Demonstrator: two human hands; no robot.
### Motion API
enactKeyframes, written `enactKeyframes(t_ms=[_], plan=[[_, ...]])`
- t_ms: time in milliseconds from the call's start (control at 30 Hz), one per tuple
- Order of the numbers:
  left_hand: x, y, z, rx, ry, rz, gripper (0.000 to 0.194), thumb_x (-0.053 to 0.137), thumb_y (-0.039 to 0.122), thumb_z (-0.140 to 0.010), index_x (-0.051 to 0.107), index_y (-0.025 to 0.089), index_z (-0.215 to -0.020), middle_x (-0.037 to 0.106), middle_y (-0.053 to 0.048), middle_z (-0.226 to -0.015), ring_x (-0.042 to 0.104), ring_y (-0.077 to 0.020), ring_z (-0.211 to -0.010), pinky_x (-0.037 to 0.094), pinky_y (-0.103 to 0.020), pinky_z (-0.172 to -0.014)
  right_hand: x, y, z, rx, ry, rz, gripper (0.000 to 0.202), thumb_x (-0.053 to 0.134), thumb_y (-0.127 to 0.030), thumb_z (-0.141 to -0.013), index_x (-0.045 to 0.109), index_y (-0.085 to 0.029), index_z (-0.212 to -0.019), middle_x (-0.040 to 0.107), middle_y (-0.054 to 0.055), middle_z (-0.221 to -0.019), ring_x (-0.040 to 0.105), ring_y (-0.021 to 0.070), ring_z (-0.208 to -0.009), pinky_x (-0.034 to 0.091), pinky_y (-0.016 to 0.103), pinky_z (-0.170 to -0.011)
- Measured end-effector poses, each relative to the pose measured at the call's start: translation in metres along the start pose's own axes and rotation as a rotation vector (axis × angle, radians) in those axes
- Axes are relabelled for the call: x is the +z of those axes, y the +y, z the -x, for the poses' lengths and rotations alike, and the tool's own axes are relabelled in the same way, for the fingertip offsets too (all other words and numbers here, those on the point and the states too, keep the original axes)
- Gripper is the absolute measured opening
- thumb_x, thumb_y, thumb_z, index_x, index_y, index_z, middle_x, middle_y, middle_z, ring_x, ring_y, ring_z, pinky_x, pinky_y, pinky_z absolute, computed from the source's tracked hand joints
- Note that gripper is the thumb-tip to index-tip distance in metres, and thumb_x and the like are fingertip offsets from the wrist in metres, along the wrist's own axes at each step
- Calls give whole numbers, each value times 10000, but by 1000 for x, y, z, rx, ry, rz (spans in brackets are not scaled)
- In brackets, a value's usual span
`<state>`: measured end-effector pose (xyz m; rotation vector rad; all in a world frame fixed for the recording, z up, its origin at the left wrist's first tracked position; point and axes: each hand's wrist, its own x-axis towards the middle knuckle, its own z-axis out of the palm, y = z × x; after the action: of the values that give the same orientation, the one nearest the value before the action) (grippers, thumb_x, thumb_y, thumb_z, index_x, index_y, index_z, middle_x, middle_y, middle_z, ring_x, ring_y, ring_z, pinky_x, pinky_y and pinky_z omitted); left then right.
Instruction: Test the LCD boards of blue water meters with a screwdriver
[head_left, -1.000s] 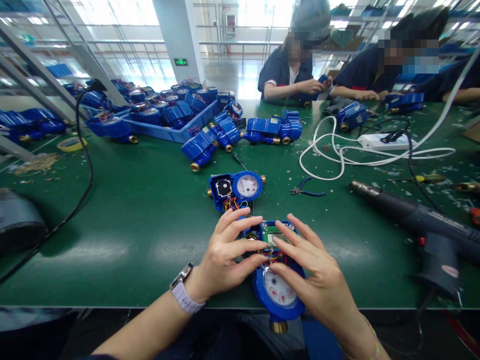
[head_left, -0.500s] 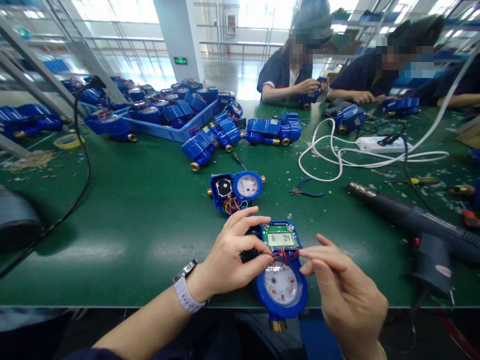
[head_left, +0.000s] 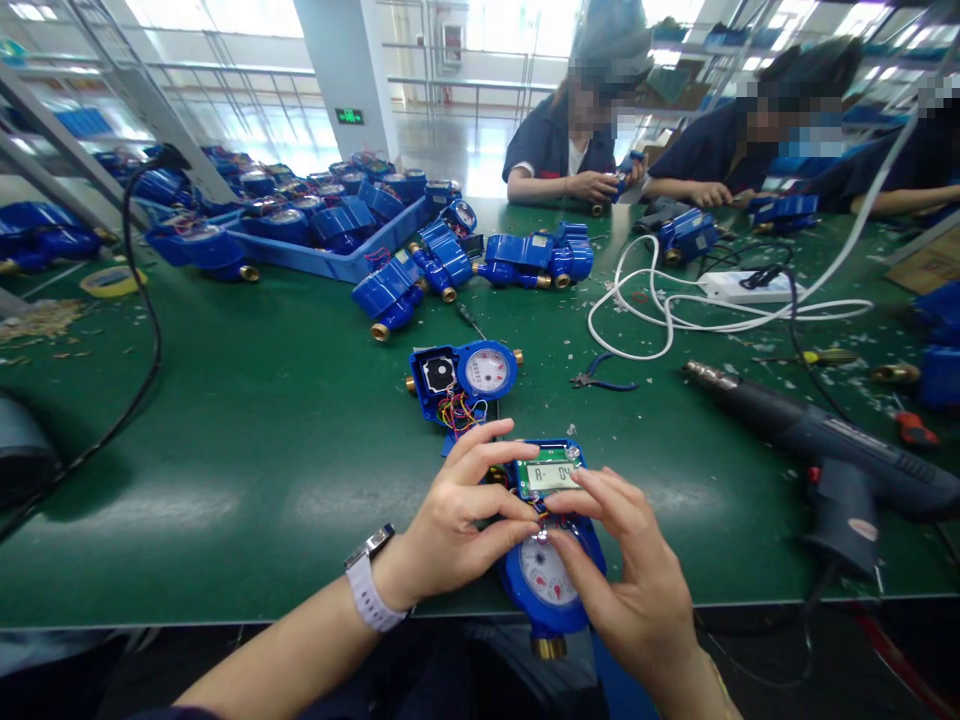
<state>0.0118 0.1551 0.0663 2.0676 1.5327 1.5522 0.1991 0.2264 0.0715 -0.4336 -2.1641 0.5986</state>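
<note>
A blue water meter (head_left: 517, 590) lies at the table's front edge with its cover off, a brass end pointing toward me. Its lit display (head_left: 551, 475) on a green circuit board reads "A- 04". Between board and dial, thin coloured wires (head_left: 541, 508) bunch up, partly hidden by fingers. My left hand (head_left: 465, 510) pinches these wires between thumb and forefinger, the other fingers raised. From the other side my right hand (head_left: 634, 560) brings thumb and forefinger together at the same wires, over the dial (head_left: 551, 580). Just behind sits a second open meter (head_left: 463, 380) with wires showing.
Several blue meters fill a blue tray (head_left: 352, 262) at the back left. A heat gun (head_left: 817, 450) lies to the right, near cutting pliers (head_left: 606, 380), a white power strip (head_left: 750, 287) and a yellow screwdriver (head_left: 817, 356). Co-workers (head_left: 562, 150) sit across the table.
My right hand has moved left from the meter's right side onto the wires, its fingers now covering part of the board and dial. My left hand stays at the wires. The view has shifted slightly.
</note>
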Motion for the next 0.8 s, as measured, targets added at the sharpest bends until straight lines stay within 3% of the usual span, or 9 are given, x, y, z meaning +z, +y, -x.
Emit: enactKeyframes(t_ms=[100, 267, 467, 667, 800], plan=[[1, -3, 3, 40, 11, -52, 31, 721, 256, -863, 746, 242, -873, 645, -84, -1280, 454, -278, -1368, 441, -492, -1112, 0, 2, -3, -44, -18, 25, 566, 569, -26, -933, 422, -197, -1452, 697, 14, -984, 574, 209, -1062, 334, 426, -1124], [1, -7, 9, 21, 21, -96, 266, 756, 359, -830, 711, 227, -1057, 607, -122, -1343, 447, -304, -1374, 399, -533, -1135, -2, 7, -2, -42, -11, 25, 585, 581, -19, -923, 428, -210, -1455, 697, 13, -970, 593, 205, -1012, 368, 439, -1107], [2, -3, 6, -71, 18, -4, 65, 723, 201, -829, 700, 211, -889, 606, -109, -1329, 435, -281, -1386, 378, -494, -1145, 0, 10, 0, -22, -14, -70, 605, 578, 15, -921, 425, -188, -1470, 675, 7, -1001, 572, 172, -1024, 323, 383, -1141], [3, -2, 3, -91, 23, 36, 38, 701, 173, -831, 705, 209, -842, 637, -95, -1291, 440, -270, -1384, 365, -475, -1149, 2, 9, 1, 8, -15, -60, 602, 578, -3, -929, 424, -201, -1477, 672, 2, -1003, 532, 167, -1144, 304, 357, -1153], [3, -2, 3, -190, 12, 123, 43, 685, 166, -833, 699, 197, -808, 638, -98, -1295, 447, -282, -1381, 369, -487, -1146, 2, 7, -4, 5, -19, -26, 623, 582, -10, -934, 399, -196, -1499, 667, 2, -996, 555, 159, -1083, 323, 348, -1139]])
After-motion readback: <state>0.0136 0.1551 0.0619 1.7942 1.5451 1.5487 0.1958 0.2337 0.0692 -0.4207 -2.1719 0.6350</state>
